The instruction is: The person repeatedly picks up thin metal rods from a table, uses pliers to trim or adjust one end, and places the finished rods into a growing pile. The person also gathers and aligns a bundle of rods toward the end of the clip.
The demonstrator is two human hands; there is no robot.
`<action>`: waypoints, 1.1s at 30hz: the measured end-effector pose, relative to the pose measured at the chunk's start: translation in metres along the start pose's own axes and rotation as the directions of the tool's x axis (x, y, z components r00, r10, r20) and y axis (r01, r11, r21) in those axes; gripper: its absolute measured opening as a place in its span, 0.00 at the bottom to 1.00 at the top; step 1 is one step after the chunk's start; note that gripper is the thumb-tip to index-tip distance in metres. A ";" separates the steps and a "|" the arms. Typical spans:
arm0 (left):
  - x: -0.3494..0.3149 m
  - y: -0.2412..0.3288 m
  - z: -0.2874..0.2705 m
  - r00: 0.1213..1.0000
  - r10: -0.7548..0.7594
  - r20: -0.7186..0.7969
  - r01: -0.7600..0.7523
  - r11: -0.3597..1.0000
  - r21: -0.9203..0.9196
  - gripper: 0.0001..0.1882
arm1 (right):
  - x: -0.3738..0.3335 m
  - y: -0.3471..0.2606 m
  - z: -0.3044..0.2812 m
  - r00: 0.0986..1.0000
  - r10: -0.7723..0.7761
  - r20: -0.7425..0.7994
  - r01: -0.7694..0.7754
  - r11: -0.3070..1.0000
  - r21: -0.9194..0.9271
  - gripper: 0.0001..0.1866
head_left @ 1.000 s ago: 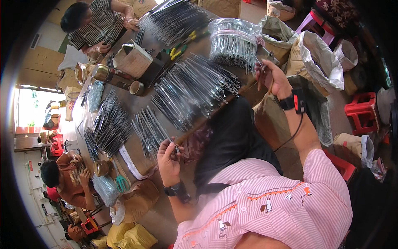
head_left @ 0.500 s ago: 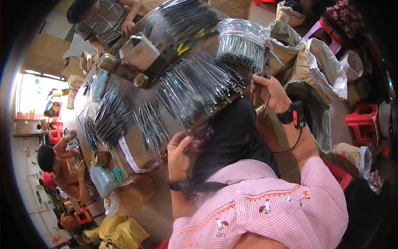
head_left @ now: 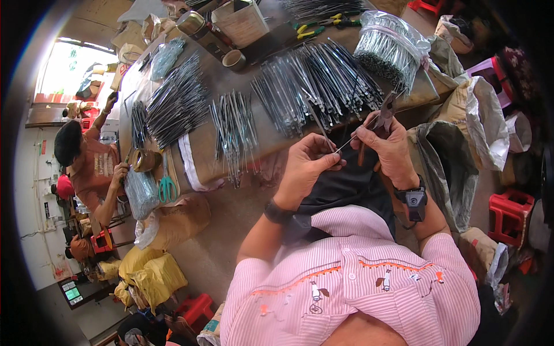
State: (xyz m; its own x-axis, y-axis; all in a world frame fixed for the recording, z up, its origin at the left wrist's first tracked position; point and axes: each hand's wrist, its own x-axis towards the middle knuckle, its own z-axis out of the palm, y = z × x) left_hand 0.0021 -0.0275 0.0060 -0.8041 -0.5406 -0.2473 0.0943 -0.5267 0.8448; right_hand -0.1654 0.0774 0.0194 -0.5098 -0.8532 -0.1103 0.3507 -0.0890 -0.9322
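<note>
Close together over my lap, in front of the table's near edge, are my two hands. My left hand (head_left: 311,164) pinches a thin metal strip (head_left: 319,127) between thumb and fingertips. A short, light length runs from those fingers to my right hand (head_left: 388,144), whose thumb and forefinger meet its other end. Pliers (head_left: 388,105) are also in my right hand, jaws pointing up and away, brown handles hanging below the palm. Just beyond my hands lies a wide spread of dark, shiny metal strips (head_left: 314,86); a smaller bunch (head_left: 234,130) lies to its left.
A plastic-wrapped bundle of metal strips (head_left: 389,49) stands at the back right. Green-and-yellow pliers (head_left: 310,32), a small cup (head_left: 234,60) and teal scissors (head_left: 168,189) lie farther off. Open sacks (head_left: 447,173) and a red stool (head_left: 511,218) line the right. A co-worker (head_left: 92,155) sits left.
My left hand has risen and moved right, now beside the right hand with a strip between them. My right hand has turned and shifted down, still holding the pliers. The view has shifted.
</note>
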 end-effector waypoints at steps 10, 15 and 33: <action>-0.003 -0.001 -0.007 0.997 0.075 -0.026 -0.075 0.997 -0.001 0.06 | 0.001 0.002 0.003 0.999 -0.043 -0.007 0.043 0.999 -0.020 0.06; -0.003 0.000 -0.010 0.995 0.093 -0.028 -0.094 0.996 -0.005 0.08 | 0.002 -0.002 0.007 0.988 -0.136 -0.070 0.135 0.991 -0.021 0.05; -0.004 0.003 -0.001 0.996 0.092 -0.009 -0.091 0.993 0.069 0.08 | -0.011 0.021 0.011 0.996 -0.044 0.077 0.047 0.998 -0.042 0.06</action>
State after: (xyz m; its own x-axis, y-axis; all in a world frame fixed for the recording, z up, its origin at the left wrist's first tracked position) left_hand 0.0056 -0.0275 0.0086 -0.7867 -0.5925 -0.1731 0.1261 -0.4288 0.8946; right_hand -0.1438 0.0796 0.0048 -0.4623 -0.8857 -0.0425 0.2931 -0.1074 -0.9500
